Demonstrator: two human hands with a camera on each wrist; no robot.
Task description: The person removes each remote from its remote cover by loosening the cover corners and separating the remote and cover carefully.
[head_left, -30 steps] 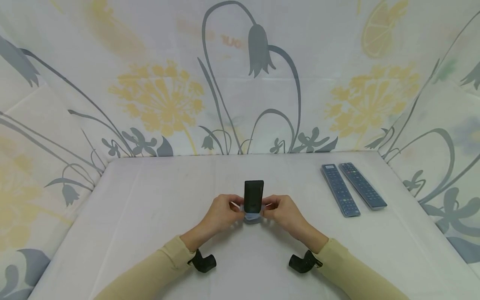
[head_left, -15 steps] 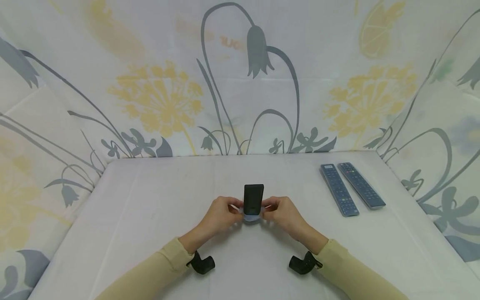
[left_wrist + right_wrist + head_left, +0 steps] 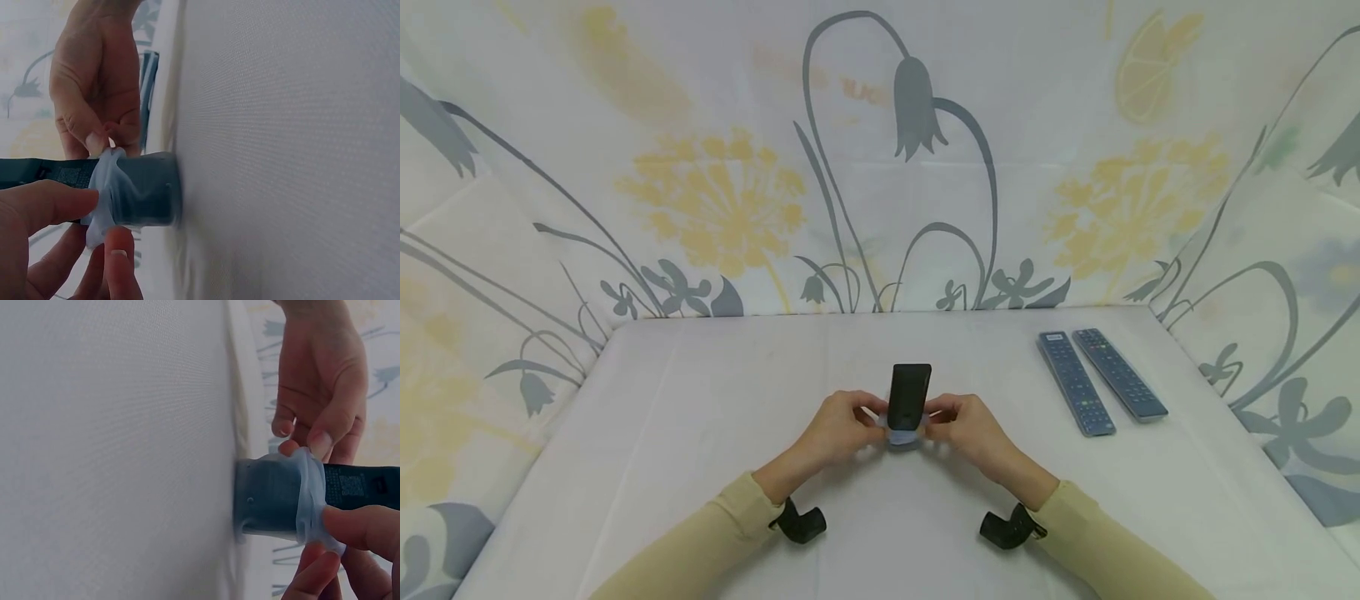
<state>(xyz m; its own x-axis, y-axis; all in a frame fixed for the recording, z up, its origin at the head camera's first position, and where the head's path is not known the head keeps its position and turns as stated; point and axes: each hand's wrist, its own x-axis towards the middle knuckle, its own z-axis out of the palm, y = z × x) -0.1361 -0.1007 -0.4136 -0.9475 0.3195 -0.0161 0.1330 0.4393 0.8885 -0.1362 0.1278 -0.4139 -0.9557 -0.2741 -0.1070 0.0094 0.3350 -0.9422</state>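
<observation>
A black remote control [image 3: 909,396] stands on end between my hands, its upper part bare. Around its lower end sits a translucent silicone cover [image 3: 903,438], its upper edge bunched into folds. My left hand [image 3: 848,425] pinches the cover's edge on the left side with thumb and fingers. From the right, my right hand [image 3: 964,425] pinches the same edge. In the left wrist view the rolled cover edge [image 3: 106,187] crosses the remote. A small printed code label [image 3: 352,485] shows above the folds in the right wrist view, and the covered end is right at the table.
Two longer remote controls, a left one [image 3: 1077,383] and a right one [image 3: 1120,375], lie side by side at the back right of the white-covered table [image 3: 700,400]. Flower-patterned cloth [image 3: 1045,100] hangs behind and on both sides. Black wrist cameras sit below both wrists.
The remote dips slightly, then rises, and its top now leans a little to the right. Both hands keep their pinch on the cover's edge. The head view has shifted slightly.
</observation>
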